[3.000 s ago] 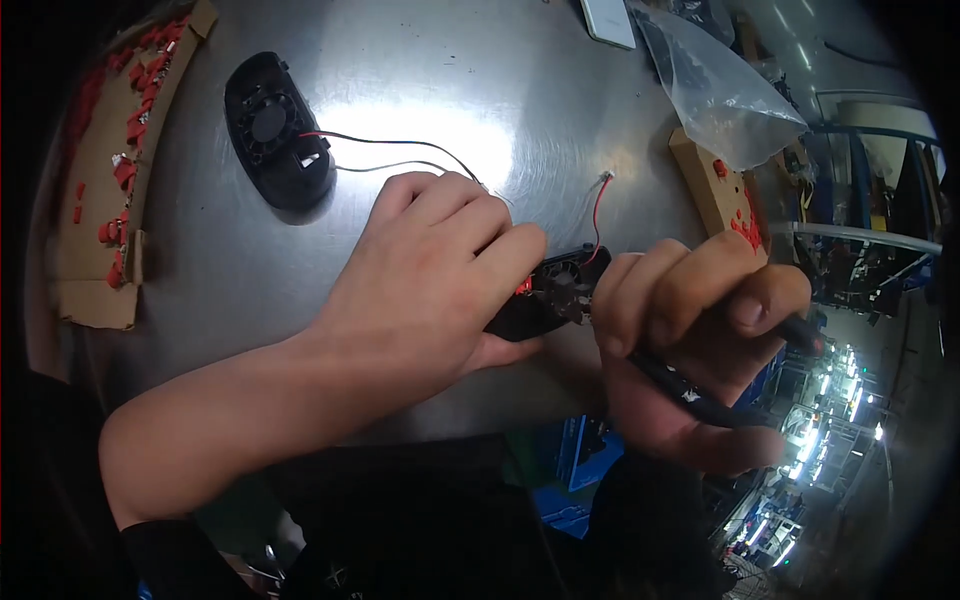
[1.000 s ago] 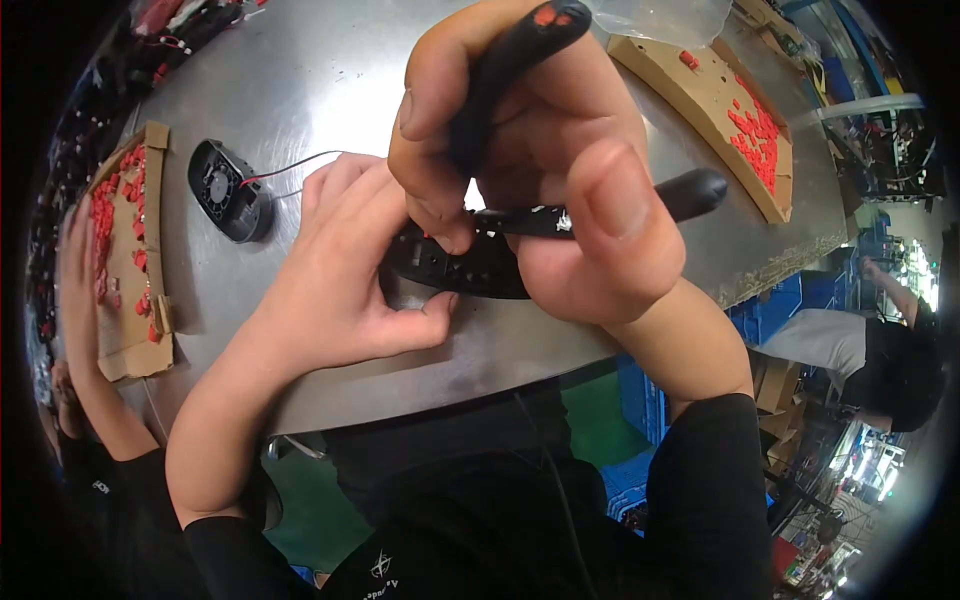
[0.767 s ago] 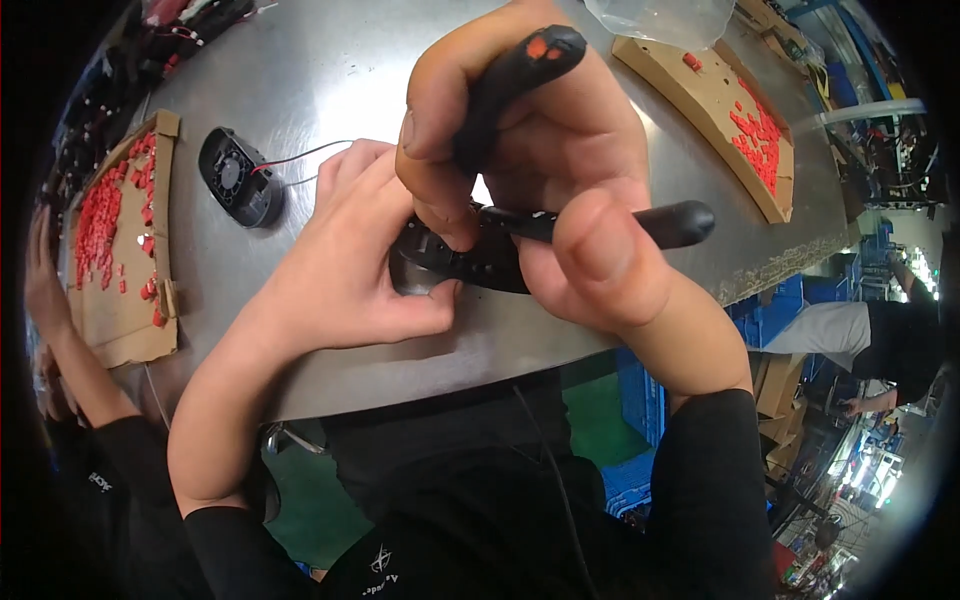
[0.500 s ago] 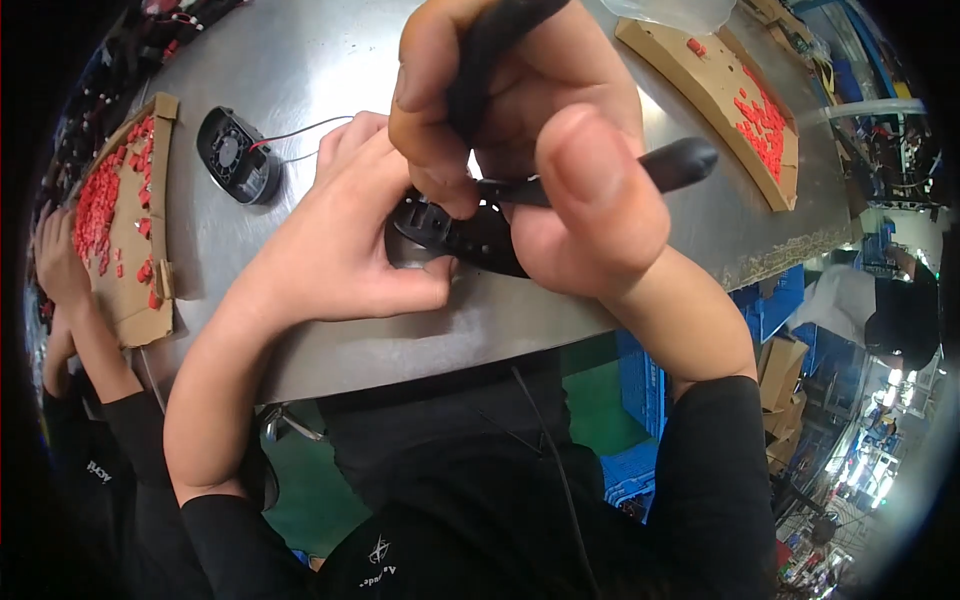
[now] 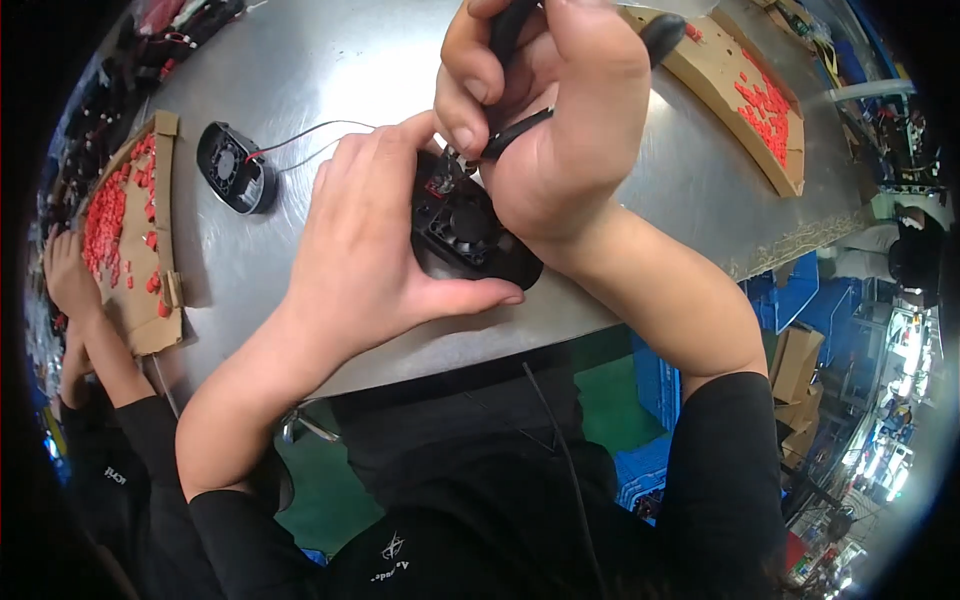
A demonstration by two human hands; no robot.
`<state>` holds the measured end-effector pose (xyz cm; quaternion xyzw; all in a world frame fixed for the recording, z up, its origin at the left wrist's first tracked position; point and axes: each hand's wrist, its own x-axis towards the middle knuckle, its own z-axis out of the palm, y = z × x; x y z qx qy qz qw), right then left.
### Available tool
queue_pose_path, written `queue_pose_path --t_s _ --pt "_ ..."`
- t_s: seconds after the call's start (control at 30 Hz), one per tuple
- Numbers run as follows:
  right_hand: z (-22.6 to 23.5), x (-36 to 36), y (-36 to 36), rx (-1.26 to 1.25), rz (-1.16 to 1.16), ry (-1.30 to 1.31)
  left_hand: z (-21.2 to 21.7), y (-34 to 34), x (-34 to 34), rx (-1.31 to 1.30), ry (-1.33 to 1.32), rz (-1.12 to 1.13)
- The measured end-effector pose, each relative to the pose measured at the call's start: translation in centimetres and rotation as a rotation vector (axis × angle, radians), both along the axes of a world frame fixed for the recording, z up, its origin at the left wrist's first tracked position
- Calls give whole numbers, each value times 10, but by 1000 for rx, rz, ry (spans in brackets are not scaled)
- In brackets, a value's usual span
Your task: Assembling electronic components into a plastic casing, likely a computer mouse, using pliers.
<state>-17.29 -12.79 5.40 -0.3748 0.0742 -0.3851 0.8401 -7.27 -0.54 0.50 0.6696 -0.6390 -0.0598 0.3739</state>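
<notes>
My left hand [image 5: 375, 235] is wrapped round a black plastic housing with a small round fan [image 5: 465, 225], its thumb along the near edge. The housing rests on the metal table in front of me, and its open inside faces up. In my right hand [image 5: 570, 120] is a black-handled tool, seemingly pliers [image 5: 662, 36], with its tip end down at the housing's far end. A small red part and wires show near that tip; the fingers partly cover them. A second black fan housing [image 5: 233, 168] with thin red and dark wires lies beyond my left hand.
Cardboard trays of small red parts stand at left [image 5: 165, 235] and far right [image 5: 700, 75]. A co-worker's hand [image 5: 72, 275] reaches to the left tray. Bundled black wires [image 5: 180, 45] lie at the far left. Blue crates [image 5: 655, 385] stand below the table's right side.
The housing has turned, and its fan now shows between my hands. My right hand with the tool has moved away and turned; my left hand has shifted right along the housing.
</notes>
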Motion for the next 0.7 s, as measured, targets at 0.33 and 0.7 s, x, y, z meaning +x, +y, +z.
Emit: queue_pose_path --t_s 0.33,0.7 --pt "-11 10 0 -272 -16 -41 -2 -3 3 28 -42 63" --pt "-6 10 -4 -418 50 -18 -11 -10 13 189 238 -47"
